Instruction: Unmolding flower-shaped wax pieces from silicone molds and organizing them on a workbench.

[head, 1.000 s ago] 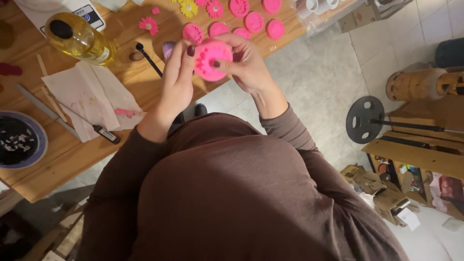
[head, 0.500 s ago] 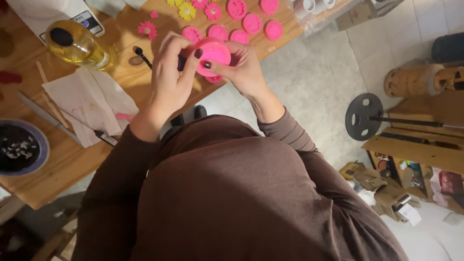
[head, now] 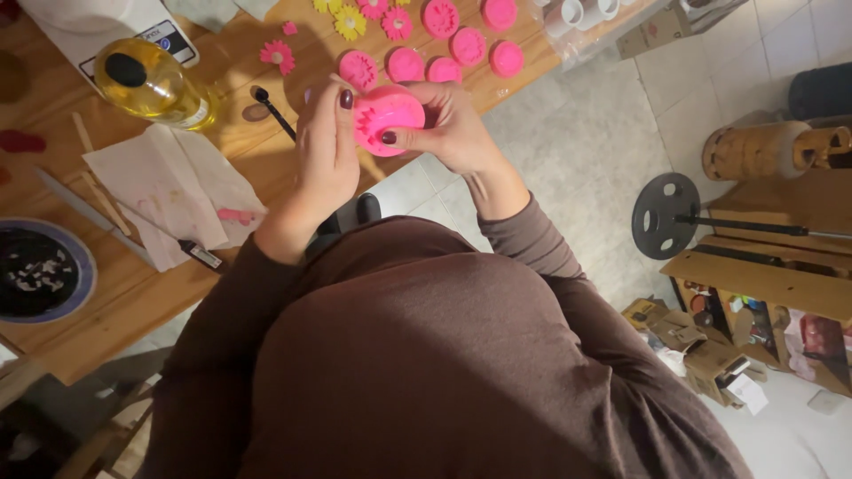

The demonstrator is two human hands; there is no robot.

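Overhead view. Both hands hold a pink mould [head: 388,117] above the table [head: 133,293] edge, in front of the chest. The left hand [head: 327,155] closes around the mould's left side, thumb pressed on its rim, fingers curled behind it. The right hand [head: 448,129] grips the right side, thumb tip on the lower face, fingers wrapped round the back; neither hand is spread open. The mould's face shows a flower-shaped cavity, tilted toward the viewer. On the table beyond the hands lie more pink moulds [head: 468,46] in a cluster, with pink and yellow flowers [head: 350,21] beside them. To the left stand an oil bottle [head: 153,82], a small spoon [head: 272,110] and crumpled paper [head: 169,191]. A dark bowl [head: 40,270] sits near the table's left end.
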